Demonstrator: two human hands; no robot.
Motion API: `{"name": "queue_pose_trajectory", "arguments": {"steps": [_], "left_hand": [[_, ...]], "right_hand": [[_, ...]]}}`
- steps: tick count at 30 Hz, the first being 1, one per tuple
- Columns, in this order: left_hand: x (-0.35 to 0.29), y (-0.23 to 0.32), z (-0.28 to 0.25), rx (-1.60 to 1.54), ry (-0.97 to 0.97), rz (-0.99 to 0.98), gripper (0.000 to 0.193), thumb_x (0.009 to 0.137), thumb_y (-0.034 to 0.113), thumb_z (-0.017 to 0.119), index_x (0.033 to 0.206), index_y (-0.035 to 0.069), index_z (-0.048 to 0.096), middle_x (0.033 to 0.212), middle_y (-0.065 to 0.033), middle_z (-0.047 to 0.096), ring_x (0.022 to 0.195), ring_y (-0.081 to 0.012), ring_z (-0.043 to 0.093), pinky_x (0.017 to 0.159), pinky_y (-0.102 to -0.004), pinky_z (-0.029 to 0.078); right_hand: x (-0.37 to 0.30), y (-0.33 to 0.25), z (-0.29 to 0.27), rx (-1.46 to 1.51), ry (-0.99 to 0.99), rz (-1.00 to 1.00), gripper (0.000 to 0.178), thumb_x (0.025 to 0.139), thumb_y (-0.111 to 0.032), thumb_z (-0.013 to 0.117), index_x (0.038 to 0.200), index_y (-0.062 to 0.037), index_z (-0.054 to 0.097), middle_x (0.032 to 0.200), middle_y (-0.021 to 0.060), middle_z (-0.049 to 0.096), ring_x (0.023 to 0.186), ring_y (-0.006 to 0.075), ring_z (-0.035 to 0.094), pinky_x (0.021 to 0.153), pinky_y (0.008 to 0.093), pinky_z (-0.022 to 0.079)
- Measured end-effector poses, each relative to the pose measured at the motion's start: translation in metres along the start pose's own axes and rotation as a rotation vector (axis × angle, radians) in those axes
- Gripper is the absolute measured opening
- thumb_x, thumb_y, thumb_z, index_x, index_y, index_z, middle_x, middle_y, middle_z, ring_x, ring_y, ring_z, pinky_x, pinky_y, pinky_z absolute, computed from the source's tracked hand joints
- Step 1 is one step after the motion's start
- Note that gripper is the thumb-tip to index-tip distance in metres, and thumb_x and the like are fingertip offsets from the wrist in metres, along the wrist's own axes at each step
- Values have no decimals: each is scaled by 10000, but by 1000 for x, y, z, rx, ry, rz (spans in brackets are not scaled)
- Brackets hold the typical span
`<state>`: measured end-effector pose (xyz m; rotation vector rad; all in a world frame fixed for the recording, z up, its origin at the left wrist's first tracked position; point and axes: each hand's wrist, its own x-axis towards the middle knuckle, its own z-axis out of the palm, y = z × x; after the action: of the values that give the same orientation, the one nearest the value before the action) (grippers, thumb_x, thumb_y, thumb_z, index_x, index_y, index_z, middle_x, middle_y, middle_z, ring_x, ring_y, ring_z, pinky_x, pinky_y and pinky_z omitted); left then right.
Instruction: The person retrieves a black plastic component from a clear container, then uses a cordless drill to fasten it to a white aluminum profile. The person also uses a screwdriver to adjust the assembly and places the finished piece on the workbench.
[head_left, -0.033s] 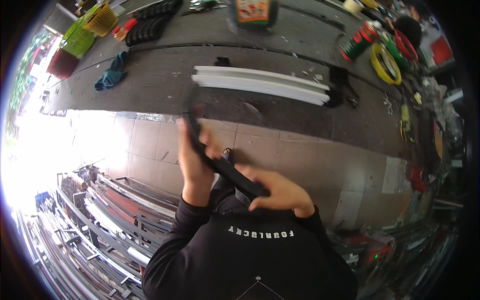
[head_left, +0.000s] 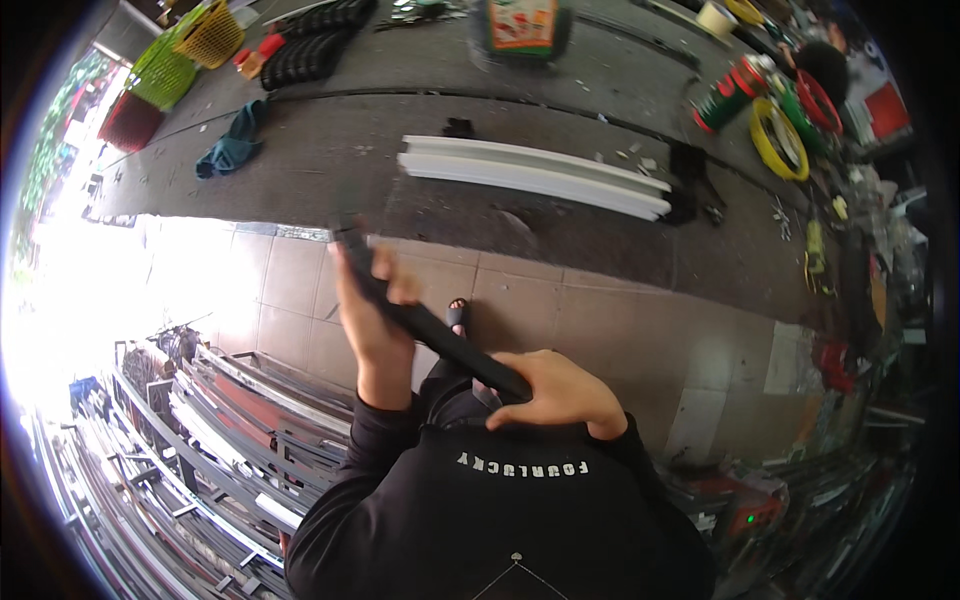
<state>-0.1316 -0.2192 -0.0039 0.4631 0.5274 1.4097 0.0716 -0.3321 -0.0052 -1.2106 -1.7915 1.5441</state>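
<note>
Above my lap I hold a long black strip point(head_left: 450, 340) slantwise, its far end up and to the left. My right hand point(head_left: 565, 388) is closed round the near end, with the thumb lying along the underside. My left hand point(head_left: 378, 325) grips it farther up, thumb on one side and fingers on the other; those fingers are smeared by motion. The strip's far tip is too blurred to make out and points toward the workbench edge. Beyond, on the dark workbench point(head_left: 310, 190), lies a pair of white grooved profiles point(head_left: 535, 175), touching neither hand.
A teal cloth point(head_left: 233, 145) lies at the left of the bench, near green point(head_left: 165, 75) and yellow baskets point(head_left: 210, 38). A clear jug point(head_left: 522, 35) stands at the back. To the right are a spray can point(head_left: 735, 92) and a yellow tape roll point(head_left: 780, 140). Racked metal lengths point(head_left: 230, 440) fill the lower left.
The strip's far end has swung left, and my left hand has moved a little left with it. The strip looks straighter. My right hand keeps its hold almost in place.
</note>
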Motion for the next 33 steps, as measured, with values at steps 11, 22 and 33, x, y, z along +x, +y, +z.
{"name": "queue_pose_trajectory", "arguments": {"steps": [11, 22, 33], "left_hand": [[76, 130, -74, 1400, -12, 509, 704, 923, 391, 659, 1415, -72, 463, 1339, -252, 575, 1301, -356, 519, 1102, -400, 345], [119, 180, -43, 814, -980, -663, 506, 937, 312, 630, 1253, -71, 531, 744, -139, 633, 617, -287, 667, 594, -371, 509], [137, 118, -36, 521, -886, -874, 545, 972, -31, 395, 1501, -26, 268, 1005, -133, 608, 948, -228, 669, 915, -340, 519]], "right_hand": [[192, -97, -46, -133, -212, -287, 375, 859, -346, 782, 879, 17, 692, 688, 200, 622, 624, 379, 608, 586, 398, 448], [264, -103, -120, 48, -92, -253, 332, 850, -176, 804, 1100, -13, 658, 893, 75, 761, 825, 116, 711, 728, 279, 551], [268, -4, -189, -649, 352, 270, 400, 742, -150, 826, 1079, 7, 679, 1058, 142, 718, 1002, 270, 692, 902, 349, 536]]}}
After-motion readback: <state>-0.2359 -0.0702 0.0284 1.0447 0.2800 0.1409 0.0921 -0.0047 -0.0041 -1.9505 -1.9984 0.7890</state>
